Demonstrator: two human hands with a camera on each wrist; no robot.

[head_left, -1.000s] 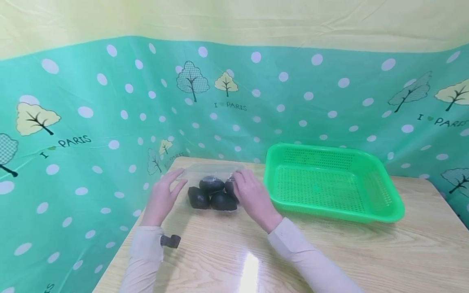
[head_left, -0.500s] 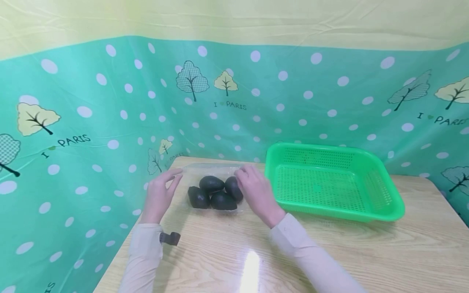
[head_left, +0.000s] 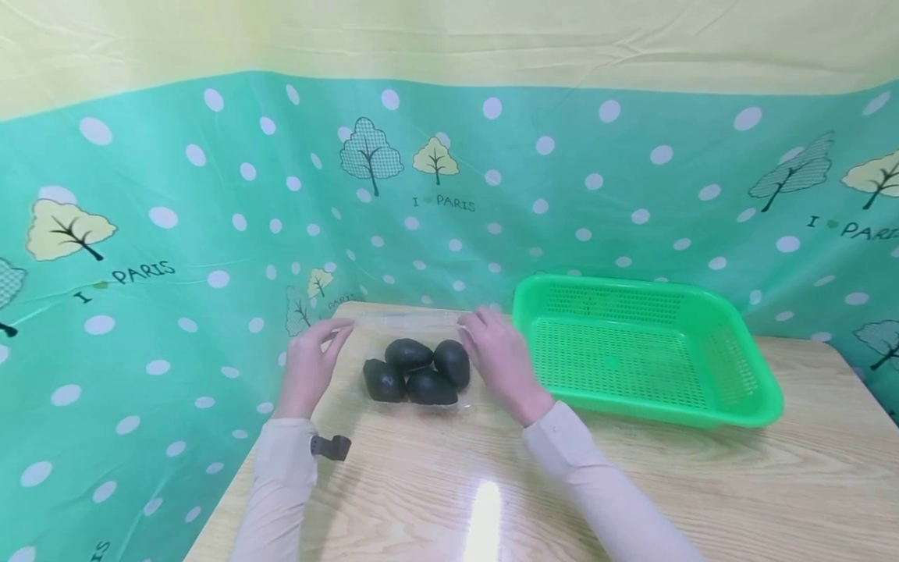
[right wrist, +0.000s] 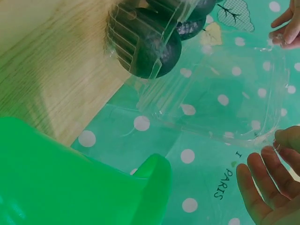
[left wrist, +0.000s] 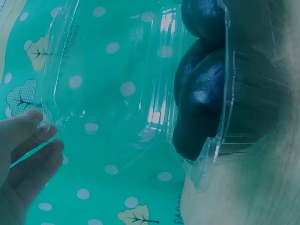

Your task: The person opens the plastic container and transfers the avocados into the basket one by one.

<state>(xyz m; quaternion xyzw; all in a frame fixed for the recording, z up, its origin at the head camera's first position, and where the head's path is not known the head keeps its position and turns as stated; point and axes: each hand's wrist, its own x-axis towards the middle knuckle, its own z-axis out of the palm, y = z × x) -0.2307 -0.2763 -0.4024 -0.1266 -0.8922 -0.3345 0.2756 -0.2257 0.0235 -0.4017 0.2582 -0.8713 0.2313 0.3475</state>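
A clear plastic clamshell box (left wrist: 251, 101) sits on the table, its lid (head_left: 410, 321) raised at the far side. Inside lie several dark, smooth, egg-shaped fruits (head_left: 409, 355) that look like avocados. At the lid's left corner, my left hand (head_left: 307, 371) pinches the edge between thumb and fingers, as the left wrist view shows. My right hand (head_left: 502, 363) holds the opposite corner; in the right wrist view its thumb and index finger (right wrist: 281, 173) meet at the lid's rim while the other fingers spread.
Right of the box stands a green perforated plastic basket (head_left: 755, 402), with no contents visible. Behind the wooden table (head_left: 632, 484) hangs a green and yellow patterned cloth (head_left: 534, 187). A black strap (head_left: 330, 447) is on my left wrist.
The lid has swung up and away from over the fruits, which now show plainly. Both hands have risen slightly with it, and my right hand has moved off the rightmost fruit.
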